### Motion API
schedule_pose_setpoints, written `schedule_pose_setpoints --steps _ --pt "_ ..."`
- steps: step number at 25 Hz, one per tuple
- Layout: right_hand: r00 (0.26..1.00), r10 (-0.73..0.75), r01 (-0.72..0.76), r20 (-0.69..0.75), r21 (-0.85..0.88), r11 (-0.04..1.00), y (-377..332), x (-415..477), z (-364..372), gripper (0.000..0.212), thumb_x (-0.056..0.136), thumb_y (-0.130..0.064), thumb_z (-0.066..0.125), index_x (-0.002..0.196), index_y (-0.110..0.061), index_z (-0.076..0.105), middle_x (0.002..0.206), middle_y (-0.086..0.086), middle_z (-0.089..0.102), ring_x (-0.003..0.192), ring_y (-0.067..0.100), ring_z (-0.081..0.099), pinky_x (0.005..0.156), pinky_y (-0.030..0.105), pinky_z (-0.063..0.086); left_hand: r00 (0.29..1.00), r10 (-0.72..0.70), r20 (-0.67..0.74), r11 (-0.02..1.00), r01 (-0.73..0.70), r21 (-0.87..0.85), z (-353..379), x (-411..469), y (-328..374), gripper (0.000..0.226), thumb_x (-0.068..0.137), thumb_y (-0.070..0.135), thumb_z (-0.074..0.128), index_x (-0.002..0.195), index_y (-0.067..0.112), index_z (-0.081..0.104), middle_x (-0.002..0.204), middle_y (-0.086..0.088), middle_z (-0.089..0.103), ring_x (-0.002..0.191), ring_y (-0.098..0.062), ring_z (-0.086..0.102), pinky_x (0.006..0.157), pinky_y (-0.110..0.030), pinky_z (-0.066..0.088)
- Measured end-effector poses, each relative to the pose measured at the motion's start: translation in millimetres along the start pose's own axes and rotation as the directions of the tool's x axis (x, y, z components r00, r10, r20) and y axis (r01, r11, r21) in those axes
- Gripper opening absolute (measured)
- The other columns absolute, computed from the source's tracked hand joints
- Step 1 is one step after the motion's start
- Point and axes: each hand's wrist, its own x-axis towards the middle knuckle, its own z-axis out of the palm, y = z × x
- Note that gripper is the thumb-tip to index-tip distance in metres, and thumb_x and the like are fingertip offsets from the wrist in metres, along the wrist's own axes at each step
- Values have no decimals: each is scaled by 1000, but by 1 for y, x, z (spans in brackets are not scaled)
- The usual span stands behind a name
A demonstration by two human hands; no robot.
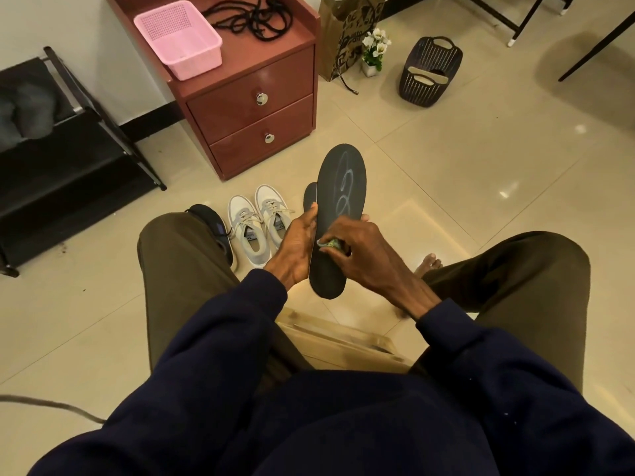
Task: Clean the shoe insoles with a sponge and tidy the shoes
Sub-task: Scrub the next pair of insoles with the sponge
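Left hand (295, 245) grips insole (340, 187) upright, fingers curled behind it, mostly hidden. Right hand (357, 255) pinches sponge (330, 243) against its face; sponge barely shows. Second insole (310, 194) peeks from behind. Dark shoe (213, 221) half hidden by knee (178, 242).

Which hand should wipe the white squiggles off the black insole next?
The right hand, probably: its fingers pinch the sponge against the insole, just below the squiggles. The left hand is busy gripping the insole's edge to steady it.
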Motion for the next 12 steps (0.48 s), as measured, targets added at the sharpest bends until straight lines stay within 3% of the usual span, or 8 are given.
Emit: schedule_pose_setpoints --steps 3,5,9,10,12 --pt "975 121 -138 -188 -82 987 22 6 -9 10 88 -13 78 94 -7 73 90 6 64 77 9 50 68 27 48 1000 -6 -13 1000 6 18 6 -1 0 66 104 63 33 129 10 64 112 -13 74 93 -25 74 82 -39 61" --pt "946 203 -231 -252 -86 969 32 4 -15 10 88 -13 79 95 -7 74 93 5 63 79 9 51 67 29 51 1000 -12 -22 997 13 82 7 -1 -3 76 100 70 32 139 11 59 118 -14 72 96 -27 72 85 -43 60" --pt "999 42 -42 -3 -1 999 6 0 -3 11 87 -13 79 97 -9 77 96 2 65 82 9 56 74 16 45 999 4 -41 996 -1 87 -2 2 -2 67 104 61 39 143 9 57 121 -12 71 101 -25 72 86 -37 60" --pt "1000 2 -2 22 -5 1000 3 0 -1 10 88 -14 79 97 -9 76 95 2 65 83 10 57 76 16 44 1000 -3 -27 998 4 64 -2 2 -1 65 105 58 40 142 8 57 123 -13 70 102 -25 72 86 -36 60" --pt "998 11 -14 -62 -52 999 11 4 -3 11 90 -14 77 97 -8 73 94 5 65 84 16 58 75 27 49 1000 -19 -6 999 19 34 -1 1 -1 61 106 56 39 138 8 60 120 -13 71 99 -26 72 87 -39 60"
